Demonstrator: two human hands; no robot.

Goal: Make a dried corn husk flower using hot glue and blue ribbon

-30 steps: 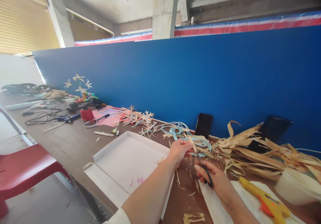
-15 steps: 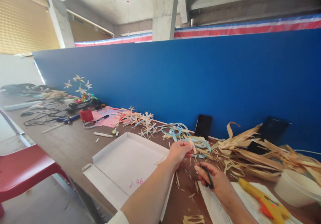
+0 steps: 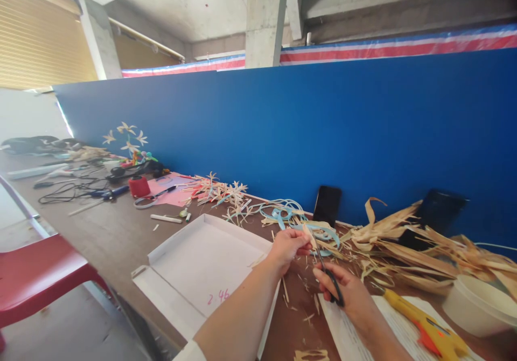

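Note:
Between its fingertips, my left hand (image 3: 290,249) pinches a small pale piece of dried husk (image 3: 309,236). My right hand (image 3: 343,285) grips black-handled scissors (image 3: 333,285), fingers in the loops. The blades point up and away, reaching the husk piece beside my left fingertips. Whether the blades are closed on it is too small to tell. Below both hands, thin husk trimmings (image 3: 309,318) lie scattered on the brown table (image 3: 297,334). Light blue ribbon (image 3: 283,218) is heaped just beyond my left hand.
Left of my arm sits an open white box (image 3: 205,258). To the right are dried husks (image 3: 404,242), a yellow glue gun (image 3: 424,320) on printed paper, and a white tub (image 3: 480,304). A phone (image 3: 327,206) leans on the blue partition (image 3: 307,134). Husk flowers (image 3: 226,191) lie further left.
Both hands stay almost in place, still holding the husk piece and the scissors. The view has shifted very slightly; nothing else has visibly moved.

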